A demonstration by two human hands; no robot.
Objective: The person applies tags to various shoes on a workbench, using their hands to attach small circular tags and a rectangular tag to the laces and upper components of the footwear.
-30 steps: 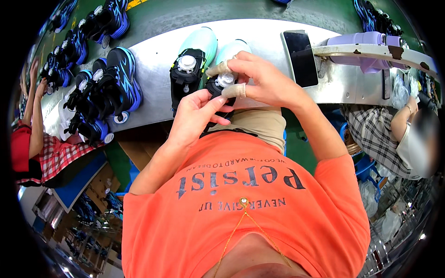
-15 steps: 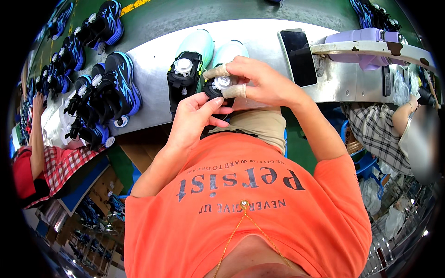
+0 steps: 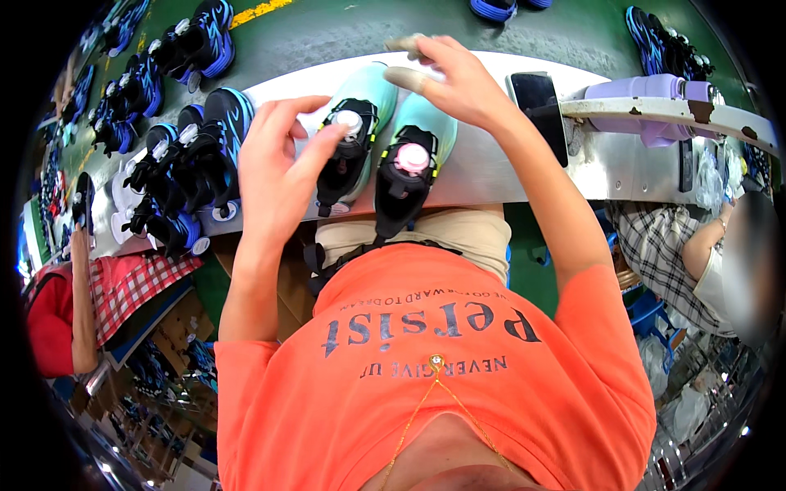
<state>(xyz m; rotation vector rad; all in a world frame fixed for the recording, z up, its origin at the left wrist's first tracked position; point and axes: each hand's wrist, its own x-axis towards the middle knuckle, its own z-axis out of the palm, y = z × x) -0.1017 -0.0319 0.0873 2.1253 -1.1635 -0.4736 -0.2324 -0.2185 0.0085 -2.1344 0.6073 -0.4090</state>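
With the left hand (image 3: 277, 159), reaching in beside the left teal shoe (image 3: 370, 83), loosely open, thumb and index finger well parted; at the thumb tip, the white dial (image 3: 349, 123), with contact impossible to tell. With the right hand (image 3: 460, 78), likewise open, hanging over the toe end of the pair, with thumb and index finger apart and tan finger covers (image 3: 406, 79) on both.

Just beside the left one, the right teal shoe (image 3: 440, 123), lying with toe pointing away, a pinkish dial (image 3: 412, 158) on its black tongue, and its heel out over the near edge of the metal table (image 3: 491, 182).

To the right, on the same surface, a dark phone (image 3: 538, 102), then a chipped white bar (image 3: 610, 108) in front of a lavender object (image 3: 634, 87). To the left, clustered black-and-blue shoes (image 3: 228, 123).

Farther out, a red checked apron (image 3: 139, 282) on a co-worker at left, plaid cloth (image 3: 663, 233) on another at right. Beyond, green floor (image 3: 352, 34) with a yellow stripe (image 3: 260, 11).
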